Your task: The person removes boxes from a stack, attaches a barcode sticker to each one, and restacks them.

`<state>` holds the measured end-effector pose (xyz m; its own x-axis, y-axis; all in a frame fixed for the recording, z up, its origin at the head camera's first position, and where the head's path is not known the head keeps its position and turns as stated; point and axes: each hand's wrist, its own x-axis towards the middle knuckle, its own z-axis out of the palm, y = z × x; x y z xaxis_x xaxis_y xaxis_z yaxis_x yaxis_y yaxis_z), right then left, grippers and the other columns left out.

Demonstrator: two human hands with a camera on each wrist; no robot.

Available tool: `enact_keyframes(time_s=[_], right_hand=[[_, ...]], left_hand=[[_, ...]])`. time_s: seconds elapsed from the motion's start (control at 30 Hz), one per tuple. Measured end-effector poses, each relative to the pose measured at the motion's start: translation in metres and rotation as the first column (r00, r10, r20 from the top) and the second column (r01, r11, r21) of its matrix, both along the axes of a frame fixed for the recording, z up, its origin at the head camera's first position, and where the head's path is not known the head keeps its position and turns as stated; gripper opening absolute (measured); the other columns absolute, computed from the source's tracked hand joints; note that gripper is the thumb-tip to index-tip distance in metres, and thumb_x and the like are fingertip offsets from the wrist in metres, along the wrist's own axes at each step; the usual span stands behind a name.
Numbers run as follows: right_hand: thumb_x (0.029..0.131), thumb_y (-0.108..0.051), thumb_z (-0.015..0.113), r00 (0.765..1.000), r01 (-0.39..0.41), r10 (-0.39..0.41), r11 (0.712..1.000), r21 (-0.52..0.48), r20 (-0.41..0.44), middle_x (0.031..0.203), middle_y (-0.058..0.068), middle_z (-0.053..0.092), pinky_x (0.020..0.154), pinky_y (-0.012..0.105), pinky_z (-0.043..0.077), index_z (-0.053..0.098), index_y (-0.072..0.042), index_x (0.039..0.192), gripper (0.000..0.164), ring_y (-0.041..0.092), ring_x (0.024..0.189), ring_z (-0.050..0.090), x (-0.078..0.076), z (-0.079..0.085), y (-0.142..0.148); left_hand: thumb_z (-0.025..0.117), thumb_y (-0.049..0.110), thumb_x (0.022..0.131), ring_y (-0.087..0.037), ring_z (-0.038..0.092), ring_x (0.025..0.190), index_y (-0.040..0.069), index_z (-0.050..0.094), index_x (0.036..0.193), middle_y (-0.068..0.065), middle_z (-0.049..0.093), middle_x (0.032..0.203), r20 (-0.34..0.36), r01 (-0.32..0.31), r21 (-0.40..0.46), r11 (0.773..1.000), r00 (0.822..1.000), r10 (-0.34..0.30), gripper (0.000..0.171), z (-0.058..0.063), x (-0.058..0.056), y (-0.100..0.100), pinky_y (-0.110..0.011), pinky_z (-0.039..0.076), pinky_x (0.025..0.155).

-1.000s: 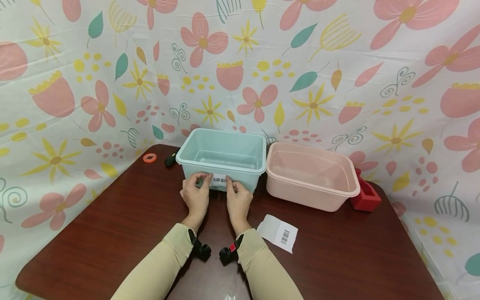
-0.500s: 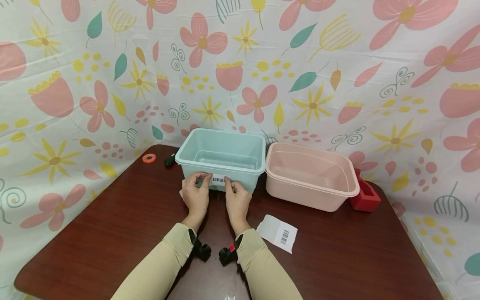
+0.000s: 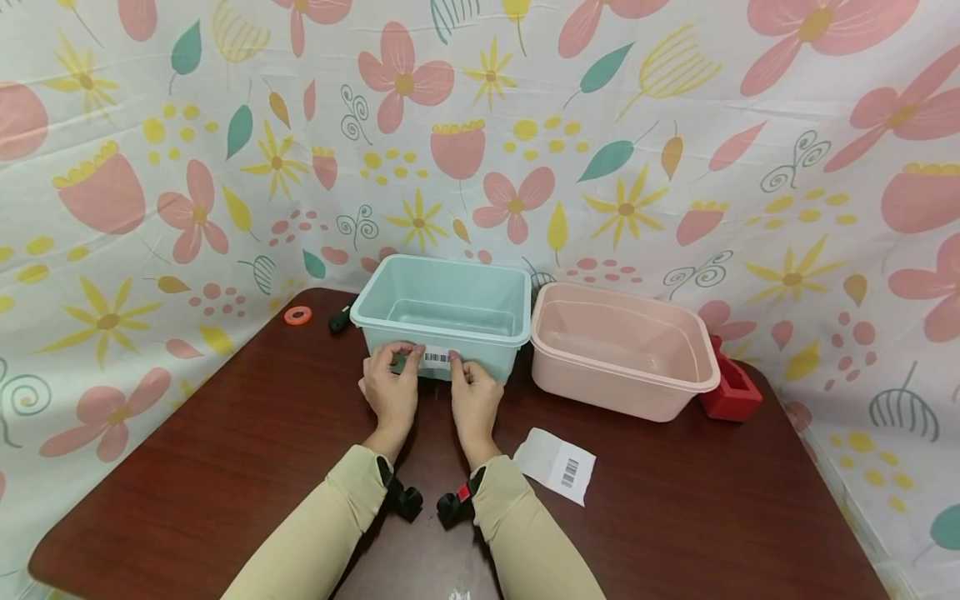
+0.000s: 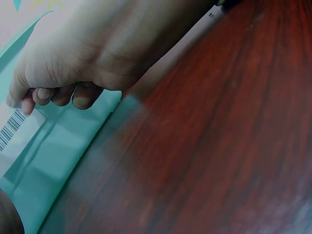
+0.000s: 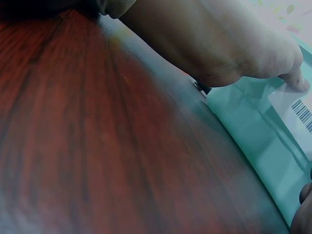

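A white barcode label [image 3: 437, 358] lies along the front wall of a light blue plastic bin [image 3: 491, 357]. My left hand [image 3: 392, 390] pinches the label's left end between thumb and forefinger. At the right end, my right hand [image 3: 477, 404] holds the label with its thumb on the front. The left wrist view shows the label [image 4: 10, 130] against the bin wall, fingertips at its corner. From the right wrist, the thumb lies on the label [image 5: 298, 117] near its edge; the other right fingers are mostly hidden. How firmly the label sticks cannot be seen.
A pink bin [image 3: 622, 387] stands right of the blue one, with a red holder [image 3: 731, 396] behind its right end. A paper sheet with another barcode label [image 3: 555, 467] lies in front. An orange tape ring [image 3: 297, 315] and a dark-handled tool [image 3: 340, 320] lie back left.
The hands and label hold almost the same place on the bin; the head view shifts very slightly. Nothing is let go or taken up.
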<state>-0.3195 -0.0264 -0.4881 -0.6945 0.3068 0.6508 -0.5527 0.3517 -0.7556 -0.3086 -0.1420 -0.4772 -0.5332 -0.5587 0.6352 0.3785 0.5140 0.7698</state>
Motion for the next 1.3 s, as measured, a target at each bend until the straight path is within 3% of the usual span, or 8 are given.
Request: enact_keyframes(time_s=[0.27,0.73,0.97,1.13,1.3], right_hand=[[0.095,-0.027,0.073,1.000,0.001,-0.001,1.000,0.007,-0.019,0.045,-0.009,0.045,0.038,0.021,0.028,0.056,-0.016,0.052,0.047,0.003,0.039,0.036,-0.001,-0.001,0.000],[0.094,-0.027,0.074,1.000,0.000,0.000,1.000,-0.007,-0.010,0.044,-0.009,0.045,0.039,0.020,0.028,0.055,-0.016,0.051,0.048,0.000,0.040,0.036,0.000,0.001,0.000],[0.095,-0.030,0.072,1.000,-0.007,0.007,1.000,-0.012,-0.002,0.045,-0.009,0.046,0.038,0.020,0.028,0.054,-0.017,0.052,0.049,0.002,0.039,0.036,0.003,0.001,0.003],[0.096,-0.030,0.071,0.999,-0.044,0.043,0.999,-0.014,-0.011,0.045,-0.009,0.044,0.039,0.021,0.029,0.053,-0.018,0.053,0.048,0.002,0.039,0.036,0.009,0.000,0.003],[0.097,-0.028,0.071,0.996,-0.087,0.087,0.996,-0.001,-0.012,0.046,-0.010,0.046,0.040,0.021,0.031,0.060,-0.015,0.057,0.043,0.002,0.040,0.037,0.017,-0.001,0.010]], left_hand=[[0.081,0.034,0.087,-0.021,0.051,0.084,0.015,0.067,0.095,0.000,0.063,0.091,0.006,0.002,0.026,1.000,1.000,-0.002,0.024,-0.001,-0.001,0.000,-0.045,0.027,0.079],[0.080,0.034,0.088,-0.023,0.051,0.085,0.013,0.060,0.096,-0.003,0.059,0.090,0.076,-0.012,0.053,0.999,0.997,0.008,0.030,-0.001,-0.001,0.001,-0.045,0.028,0.080],[0.078,0.035,0.090,-0.027,0.052,0.086,0.013,0.060,0.095,-0.003,0.058,0.091,0.081,0.012,0.062,0.998,0.997,-0.017,0.029,-0.001,0.001,0.003,-0.046,0.028,0.081],[0.078,0.035,0.089,-0.024,0.051,0.086,0.012,0.060,0.094,-0.005,0.058,0.089,0.036,0.034,0.075,0.997,0.999,-0.037,0.030,-0.001,0.004,0.002,-0.046,0.031,0.085],[0.079,0.034,0.089,-0.025,0.051,0.085,0.008,0.060,0.093,-0.008,0.058,0.088,-0.021,0.084,0.091,0.992,0.996,-0.082,0.032,0.000,0.007,0.004,-0.041,0.036,0.080]])
